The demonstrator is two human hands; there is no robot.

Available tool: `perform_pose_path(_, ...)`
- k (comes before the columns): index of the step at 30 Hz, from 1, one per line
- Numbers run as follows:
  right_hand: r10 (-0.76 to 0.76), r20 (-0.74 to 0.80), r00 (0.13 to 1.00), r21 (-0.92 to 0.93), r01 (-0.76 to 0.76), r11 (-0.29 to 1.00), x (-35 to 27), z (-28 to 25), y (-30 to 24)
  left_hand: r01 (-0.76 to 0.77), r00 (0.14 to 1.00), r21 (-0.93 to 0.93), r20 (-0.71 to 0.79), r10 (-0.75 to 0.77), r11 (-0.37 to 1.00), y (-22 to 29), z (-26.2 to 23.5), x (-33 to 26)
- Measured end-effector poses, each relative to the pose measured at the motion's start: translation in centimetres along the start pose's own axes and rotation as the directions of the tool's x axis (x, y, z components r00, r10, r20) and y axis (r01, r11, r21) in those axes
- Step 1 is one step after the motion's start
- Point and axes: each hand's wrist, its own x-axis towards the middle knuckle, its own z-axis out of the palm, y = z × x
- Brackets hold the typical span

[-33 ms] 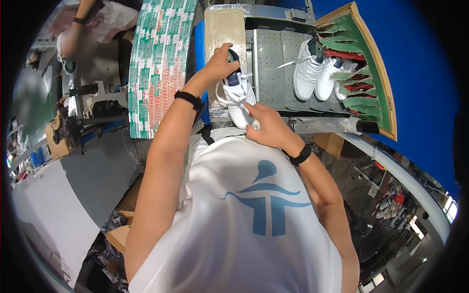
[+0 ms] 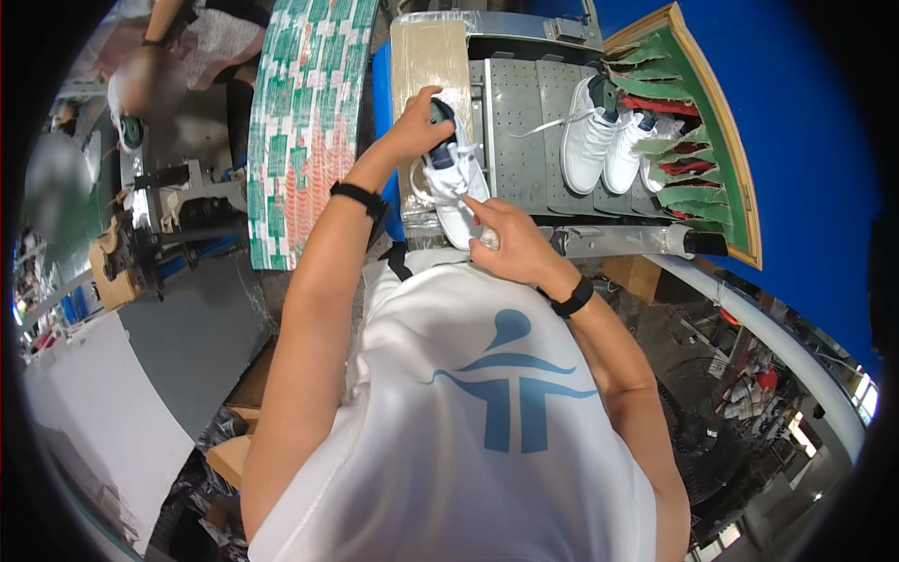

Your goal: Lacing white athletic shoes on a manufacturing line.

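The white sneaker lay toe toward the person at the near edge of the grey perforated desk, just in front of the person's chest. The left hand was closed around its heel and dark collar, fingers curled over the top, while the right hand rested at the toe end with the index finger stretched out along the upper toward the laces; whether the other fingers of that hand gripped the toe could not be told. Judging by its look, the shoe would be light and easy to lift with one hand, with a soft, yielding upper, a stiffer sole and heel, and loose laces that could snag or trail. The firmest holds seemed to be the heel counter and the sole edge rather than the upper, which would likely dent and take marks on its clean white surface. Farther back on the desk stood a pair of white sneakers side by side, a lace trailing from one across the plate, well apart from the held shoe. To their right a green-lined tray held red and green pieces. A cardboard sheet lay behind the left hand, and a tall stack of patterned green and red sheets stood to the left. Another person worked at far left beside a machine. Nothing crowded the shoe itself.
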Motion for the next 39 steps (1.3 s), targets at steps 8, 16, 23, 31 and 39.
perform_pose_path(8, 0.337, -0.289, 0.896, 0.277, -0.258, 0.925, -1.7, 1.3, 4.6, 0.334, 0.838, -0.886, 0.124, -0.532, 0.321, -2.2, -0.8, -11.5)
perform_pose_path(16, 0.331, -0.133, 0.934, 0.150, -0.311, 0.939, -5.3, 2.4, 5.2, 0.391, 0.801, -0.618, -0.137, -0.583, 0.682, -4.7, -5.6, -11.2)
perform_pose_path(23, 0.431, -0.242, 0.869, 0.104, -0.418, 0.902, -10.3, 1.4, 7.0, 0.230, 0.970, 0.389, -0.019, -0.242, 0.892, -10.6, -18.0, -4.7)
perform_pose_path(31, 0.492, -0.305, 0.816, 0.049, -0.503, 0.863, -16.5, 1.7, 11.1, 0.177, 0.917, 0.651, -0.382, 0.117, 0.739, -4.7, -0.2, 1.5)
perform_pose_path(39, 0.478, -0.409, 0.777, -0.019, -0.531, 0.847, -21.2, -2.7, 11.5, -0.023, 0.989, -0.188, -0.148, -0.005, 0.982, 12.1, 30.0, 14.6)
